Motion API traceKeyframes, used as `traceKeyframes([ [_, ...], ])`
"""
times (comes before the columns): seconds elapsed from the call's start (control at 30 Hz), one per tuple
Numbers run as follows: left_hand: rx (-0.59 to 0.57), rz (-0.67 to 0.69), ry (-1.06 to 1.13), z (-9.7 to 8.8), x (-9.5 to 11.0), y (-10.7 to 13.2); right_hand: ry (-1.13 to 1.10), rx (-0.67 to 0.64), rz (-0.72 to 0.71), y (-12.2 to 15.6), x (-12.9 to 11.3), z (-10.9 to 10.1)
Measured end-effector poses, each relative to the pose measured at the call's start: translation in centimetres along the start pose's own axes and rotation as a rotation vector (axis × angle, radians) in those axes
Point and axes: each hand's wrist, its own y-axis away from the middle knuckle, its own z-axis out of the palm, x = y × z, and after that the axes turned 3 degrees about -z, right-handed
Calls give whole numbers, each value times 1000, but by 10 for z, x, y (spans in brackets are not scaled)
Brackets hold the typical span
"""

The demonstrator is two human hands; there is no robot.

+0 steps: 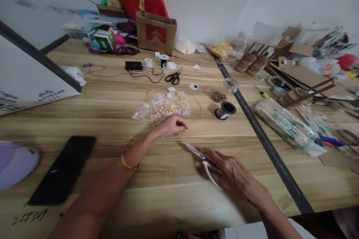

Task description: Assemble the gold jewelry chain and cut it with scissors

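Observation:
My right hand (228,168) grips scissors with white handles (208,173), their blades pointing left and away from me. Close to the blade tips lies a thin gold chain (180,138) on the wooden table. Just above that chain is my left hand (172,125), its fingers curled together; anything pinched in them is too small to make out. A gold bracelet (127,161) circles the left forearm. Beyond the left hand, clear bags (159,105) of small gold and silver pieces lie in a pile. Another gold chain (198,104) rests to their right.
A wire spool (223,111) and a jar of beads (221,95) stand right of the pile. Black scissors (174,77) lie farther back. A black phone (63,170) lies at left. Packed sticks (284,121) and cardboard (297,73) crowd the right side.

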Motion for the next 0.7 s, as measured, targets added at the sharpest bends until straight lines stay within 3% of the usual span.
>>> traceKeyframes([
  [0.27,-37,10,-43,0,1,1,68,35,48,-3,3,9],
  [0.7,-95,-6,176,1,-4,-4,71,36,155,-32,-18,-1],
])
